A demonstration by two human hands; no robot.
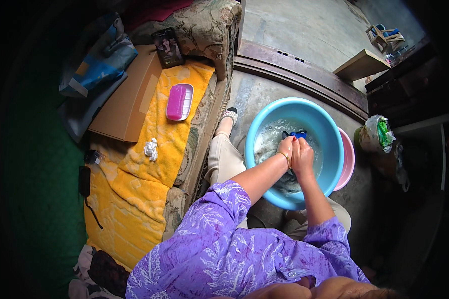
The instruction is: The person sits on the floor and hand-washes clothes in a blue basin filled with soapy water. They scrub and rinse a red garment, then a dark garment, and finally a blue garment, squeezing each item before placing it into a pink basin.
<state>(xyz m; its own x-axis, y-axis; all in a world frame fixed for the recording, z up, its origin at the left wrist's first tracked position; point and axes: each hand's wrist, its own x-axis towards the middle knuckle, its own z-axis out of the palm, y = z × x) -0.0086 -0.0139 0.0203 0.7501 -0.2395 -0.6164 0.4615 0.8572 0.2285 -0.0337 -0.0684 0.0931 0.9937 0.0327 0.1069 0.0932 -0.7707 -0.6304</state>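
Both hands meet over a light-blue plastic basin (251, 149) of sudsy water (273, 130). My left hand (287, 148), with a gold bangle at its wrist, presses against my right hand (303, 155). Between them they grip a wet blue cloth (298, 134), part of which sticks out beyond the fingers. The rest of the cloth is hidden by the hands. Greyish wet fabric (269, 151) appears to lie in the water beneath. A pink basin (347, 160) shows partly behind the blue one, at its right side.
To my left, a sofa covered with a yellow towel (134, 202) holds a pink soap bar (176, 101) in a white dish (188, 102), crumpled tissue (150, 149), a cardboard box (129, 97) and a phone (167, 48). A door sill (303, 76) crosses ahead; a bag-lined bin (374, 133) stands right.
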